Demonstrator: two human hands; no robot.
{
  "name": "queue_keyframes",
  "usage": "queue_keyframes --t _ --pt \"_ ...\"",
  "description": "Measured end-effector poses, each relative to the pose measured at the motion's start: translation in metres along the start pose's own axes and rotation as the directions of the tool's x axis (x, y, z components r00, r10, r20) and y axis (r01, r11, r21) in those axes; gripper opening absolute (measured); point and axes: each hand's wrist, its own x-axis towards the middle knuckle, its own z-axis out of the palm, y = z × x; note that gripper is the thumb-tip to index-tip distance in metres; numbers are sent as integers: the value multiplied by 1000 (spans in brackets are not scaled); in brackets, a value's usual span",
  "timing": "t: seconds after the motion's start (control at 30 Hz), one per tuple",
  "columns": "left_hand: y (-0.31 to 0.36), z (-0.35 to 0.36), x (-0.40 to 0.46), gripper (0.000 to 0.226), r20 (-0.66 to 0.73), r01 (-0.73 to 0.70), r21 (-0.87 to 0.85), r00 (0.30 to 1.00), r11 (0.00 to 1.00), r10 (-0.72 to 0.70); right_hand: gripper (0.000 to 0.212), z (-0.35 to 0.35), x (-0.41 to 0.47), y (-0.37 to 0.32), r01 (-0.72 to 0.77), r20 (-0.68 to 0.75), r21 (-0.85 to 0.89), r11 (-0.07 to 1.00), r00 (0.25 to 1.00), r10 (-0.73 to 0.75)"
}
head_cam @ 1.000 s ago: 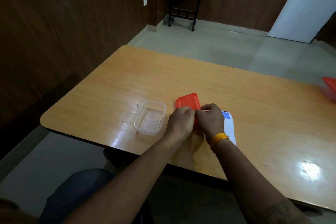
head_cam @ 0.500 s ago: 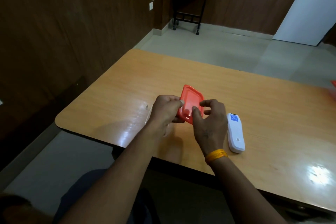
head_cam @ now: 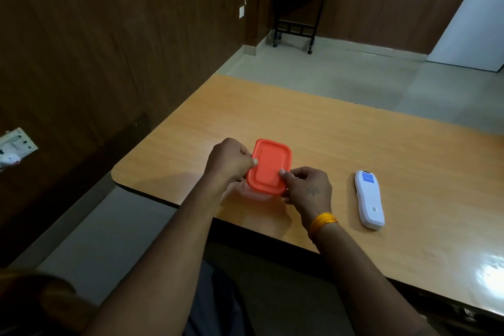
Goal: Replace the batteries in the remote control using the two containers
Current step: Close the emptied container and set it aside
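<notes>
An orange lid (head_cam: 268,166) lies flat on top of a clear plastic container (head_cam: 255,196), whose wall shows only faintly below the lid's near edge. My left hand (head_cam: 230,162) pinches the lid's left edge. My right hand (head_cam: 308,189) grips its near right corner, thumb on top. A white remote control (head_cam: 369,199) lies face down on the wooden table (head_cam: 354,144), to the right of my right hand and apart from it. No batteries are visible.
The table's near edge and rounded left corner (head_cam: 120,174) are close to my hands. A wall socket plate (head_cam: 16,142) sits at the far left. A black side table (head_cam: 298,8) stands against the back wall.
Both hands lifted the orange lid from beside the remote, tilted it, and carried it left over the clear container, where it now sits flat. The camera view shifted left.
</notes>
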Motion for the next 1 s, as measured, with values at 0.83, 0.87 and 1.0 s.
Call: queue_keyframes --t 0.83,0.87,1.0 --pt "-11 -3 17 24 -6 26 336 1000 942 -25 22 23 1 4 -31 30 -76 997 999 34" --pt "-11 -1 17 24 -8 15 350 1000 937 -13 21 23 1 3 -48 43 -69 997 998 51" --pt "-11 2 15 23 -15 -18 313 1000 950 24 22 19 1 6 -24 54 -64 998 998 27"
